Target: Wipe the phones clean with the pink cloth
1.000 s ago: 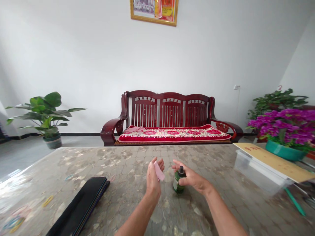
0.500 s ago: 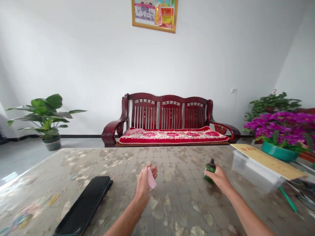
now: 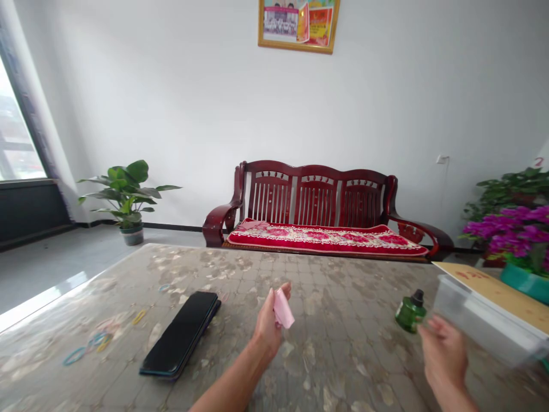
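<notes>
Our left hand [image 3: 269, 326]: fingers clamped on cloth [image 3: 283, 309] above table [image 3: 343, 326]. Our right hand [image 3: 445, 350]: blurred, fingers curled beside bottle [image 3: 409, 313] toward right edge; grip we cannot tell. Careless knuckle may tip bottle.

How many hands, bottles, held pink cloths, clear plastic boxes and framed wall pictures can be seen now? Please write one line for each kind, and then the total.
Hands (left hand and right hand): 2
Green bottle: 1
Held pink cloth: 1
Clear plastic box: 1
Framed wall picture: 1
Total: 6
</notes>
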The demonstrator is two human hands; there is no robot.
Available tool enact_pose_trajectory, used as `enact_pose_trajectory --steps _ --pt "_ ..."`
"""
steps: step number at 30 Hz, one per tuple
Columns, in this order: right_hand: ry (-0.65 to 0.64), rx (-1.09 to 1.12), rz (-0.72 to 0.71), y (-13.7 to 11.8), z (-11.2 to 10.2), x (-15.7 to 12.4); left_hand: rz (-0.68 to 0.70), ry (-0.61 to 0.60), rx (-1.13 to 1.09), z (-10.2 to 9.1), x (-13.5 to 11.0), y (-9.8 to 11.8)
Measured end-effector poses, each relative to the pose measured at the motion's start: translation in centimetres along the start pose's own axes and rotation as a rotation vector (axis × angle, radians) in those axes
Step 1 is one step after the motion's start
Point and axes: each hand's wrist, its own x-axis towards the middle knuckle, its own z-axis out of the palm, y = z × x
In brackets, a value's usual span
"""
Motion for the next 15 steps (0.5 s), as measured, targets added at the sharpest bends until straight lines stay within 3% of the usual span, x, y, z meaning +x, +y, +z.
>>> enact_pose_trajectory --steps 1,2,5,9,11,13,15 --pt "-0.012 0.045 0.025 -0.9 0.3 -2.1 0.006 0.001 0.012 0.0 -0.1 -0.1" --pt "-0.131 0.092 0.042 -2.0 0.8 -4.4 0.012 0.003 0.021 0.0 -0.2 -0.2" --pt "-0.73 0.239 0.149 -6.6 3.5 -11.1 0.027 0.006 0.049 0.4 -0.8 -0.9" --pt "-1.183 0.462 0.271 -11.6 7.3 -16.7 0.027 -0.042 0.079 0.9 -2.1 -1.8" --pt "-1.277 0.544 0.31 -12.5 8.5 -17.9 0.004 -0.106 0.075 1.0 -2.9 -1.9" --pt "-1.264 0.558 0.34 -12.4 9.3 -18.4 0.0 -0.135 0.078 0.9 -3.5 -1.9" --pt "-1.21 0.525 0.358 -11.9 9.7 -18.7 -0.011 -0.091 0.125 0.7 -3.8 -1.7"
